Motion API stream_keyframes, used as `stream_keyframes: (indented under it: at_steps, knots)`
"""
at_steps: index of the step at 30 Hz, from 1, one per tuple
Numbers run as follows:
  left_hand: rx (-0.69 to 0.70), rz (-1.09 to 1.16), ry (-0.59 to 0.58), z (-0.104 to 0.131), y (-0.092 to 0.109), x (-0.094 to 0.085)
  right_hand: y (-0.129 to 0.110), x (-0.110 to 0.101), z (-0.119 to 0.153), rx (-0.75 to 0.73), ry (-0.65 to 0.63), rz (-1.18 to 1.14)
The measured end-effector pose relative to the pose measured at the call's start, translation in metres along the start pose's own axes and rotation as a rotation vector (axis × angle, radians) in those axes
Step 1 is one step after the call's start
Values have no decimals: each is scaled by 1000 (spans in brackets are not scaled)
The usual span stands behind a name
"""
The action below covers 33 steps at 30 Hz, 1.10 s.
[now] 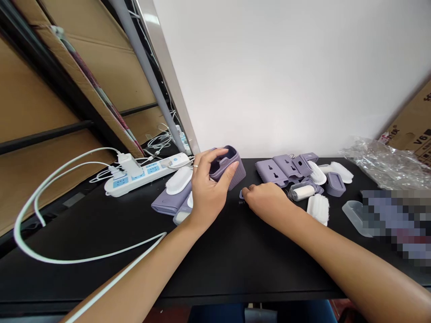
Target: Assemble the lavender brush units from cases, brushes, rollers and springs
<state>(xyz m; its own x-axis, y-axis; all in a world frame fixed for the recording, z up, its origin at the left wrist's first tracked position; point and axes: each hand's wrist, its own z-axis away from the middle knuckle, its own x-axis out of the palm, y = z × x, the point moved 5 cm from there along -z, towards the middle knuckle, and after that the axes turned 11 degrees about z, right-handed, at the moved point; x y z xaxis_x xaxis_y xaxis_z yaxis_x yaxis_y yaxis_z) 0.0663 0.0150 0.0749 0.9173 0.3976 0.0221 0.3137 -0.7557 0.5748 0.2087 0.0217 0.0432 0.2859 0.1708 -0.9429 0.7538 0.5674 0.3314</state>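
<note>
My left hand [212, 181] is closed around a purple ribbed plastic housing [238, 172], its hollow opening tilted toward me. Just right of it, my right hand [264, 197] is low over the black table, fingers pinched on a small purple plastic part [241, 194]. A thin metal spring [241, 202] shows beside those fingertips; whether it is attached cannot be seen. Behind my left wrist lie a flat purple piece [168, 201] and a white fuzzy pad [179, 180]. Beyond my right hand are more purple housings [272, 172] with keyhole slots.
A white power strip [146, 175] with plugs and a looping white cable [84, 260] occupies the left. On the right are white fuzzy pads [318, 209], a clear-cased white roller [302, 193], a purple cup [335, 184], a translucent tray [357, 218] and crumpled plastic [387, 163].
</note>
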Motion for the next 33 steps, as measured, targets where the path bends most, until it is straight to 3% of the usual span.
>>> stream_keyframes:
  at_steps: [7,10,13,16,20,24,27,29,33]
  knots:
    - [176,-126,-100,9,16,5,19,-10,10,81,23,-14]
    - [308,-128,-166,14,24,8,45,-20,12,189,53,-21]
    - [395,-95,-313,21,27,14,78,-26,18,360,148,-44]
    - [489,-139,-553,34,26,28,107,-23,27,497,345,-308]
    - [536,-247,-773,53,24,44,127,-5,30,519,501,-783]
    - [338,-213,-943,57,23,50,131,3,27,496,610,-1016]
    - [77,-2,-1015,49,22,47,125,-4,30,429,716,-880]
    - [-136,157,-898,36,17,41,116,-11,34,398,794,-693]
    - [-474,290,-438,17,-8,26,88,-22,44,313,952,-392]
